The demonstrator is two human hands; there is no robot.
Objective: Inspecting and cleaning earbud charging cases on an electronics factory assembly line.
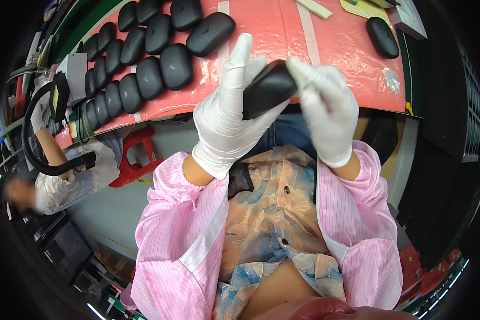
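Observation:
My white-gloved left hand [226,112] grips a smooth black rounded case [272,88] just past the table's near edge, its thumb sticking up and the fingers underneath. At the right end of that case is my right hand [328,101], gloved too, with its fingertips pinched together against the edge. A slight blur covers these fingers, and what they may hold is too small to make out. Similar black cases stand in rows to the left, the closest being a large black case [210,34]. Another single black case [382,37] lies at the far right.
A pink-covered table [352,64] carries the cases. At its far right are a yellow perforated pad [365,9] and a white box [409,18]. On the left are a grey-white device [73,74], a black curved tube [29,128], a red stool [138,160] and another person's arm [52,146].

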